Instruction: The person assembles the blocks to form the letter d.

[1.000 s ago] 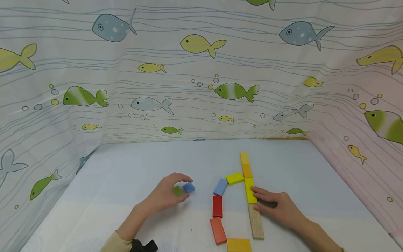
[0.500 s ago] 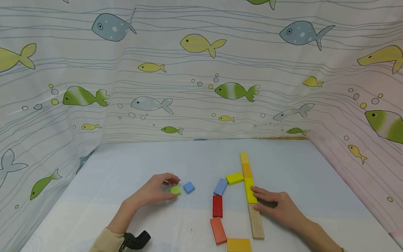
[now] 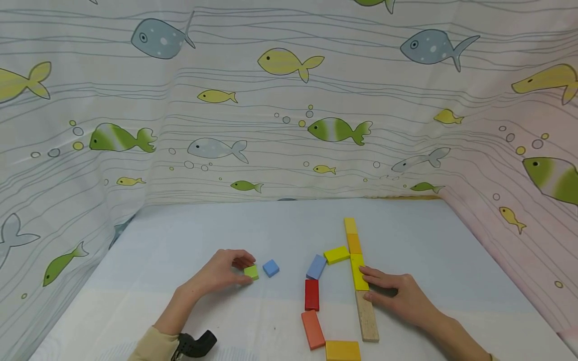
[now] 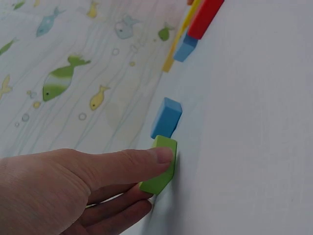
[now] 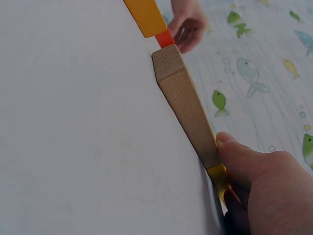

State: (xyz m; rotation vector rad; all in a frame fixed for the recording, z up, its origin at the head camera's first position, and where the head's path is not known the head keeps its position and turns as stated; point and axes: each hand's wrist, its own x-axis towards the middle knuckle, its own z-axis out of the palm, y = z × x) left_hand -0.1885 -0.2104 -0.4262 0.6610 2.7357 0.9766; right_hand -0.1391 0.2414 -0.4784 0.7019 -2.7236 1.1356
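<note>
In the head view my left hand (image 3: 226, 271) is at the left of the table and pinches a small green block (image 3: 251, 272) between thumb and fingers. The left wrist view shows the thumb lying along the face of that green block (image 4: 164, 178). A blue block (image 3: 271, 268) lies just right of it, apart. On the right, my right hand (image 3: 406, 296) rests against a straight row, its fingertips at a bright yellow block (image 3: 358, 273) and its thumb near the top of a plain wooden block (image 3: 368, 321). That wooden block (image 5: 188, 110) crosses the right wrist view, the thumb at its near end.
Two yellow-orange blocks (image 3: 350, 226) extend the row away from me. Left of it curve a yellow block (image 3: 336, 255), a light blue block (image 3: 316, 267), a red block (image 3: 312, 295), an orange-red block (image 3: 313, 330) and an amber block (image 3: 343, 350). A fish-print curtain (image 3: 271, 115) surrounds the table.
My left hand has drawn back left, away from the blue block, leaving it on the table, and the green block has shifted slightly left with the fingers. The right hand has stayed still.
</note>
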